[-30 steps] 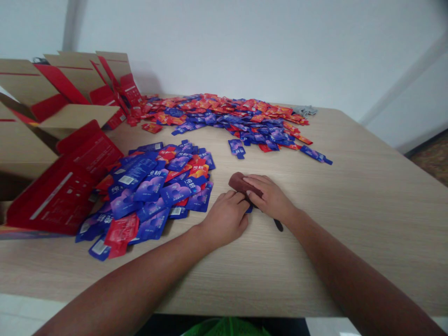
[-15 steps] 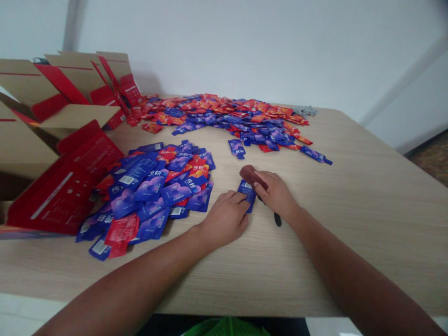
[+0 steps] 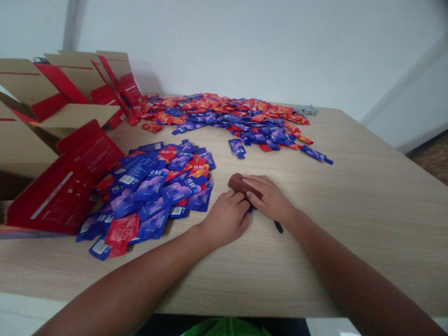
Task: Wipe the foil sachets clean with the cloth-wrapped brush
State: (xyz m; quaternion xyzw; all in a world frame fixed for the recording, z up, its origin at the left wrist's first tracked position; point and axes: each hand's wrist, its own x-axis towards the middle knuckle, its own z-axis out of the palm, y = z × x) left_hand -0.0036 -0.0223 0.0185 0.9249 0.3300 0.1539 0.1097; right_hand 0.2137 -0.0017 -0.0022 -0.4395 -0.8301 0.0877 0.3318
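Observation:
My left hand rests on the table with bent fingers, holding down a blue pouch. Only a small edge of that pouch shows; the rest is hidden under the fingers and the brown piece. My right hand is closed around a reddish-brown, cloth-like piece, laid across the pouch beside the left fingertips. A black strip pokes out below the right hand; whether it joins the brown piece I cannot tell. Left of my left hand lies a heap of blue and red pouches.
Open red cardboard boxes stand along the left side. A long pile of red and blue pouches runs along the wall at the back. Two single blue pouches lie before it, one nearer the middle, one at right. Grey cloth sits behind.
My right hand has moved left and slightly down with the brown piece, which now covers most of the blue pouch. My left hand has stayed in place.

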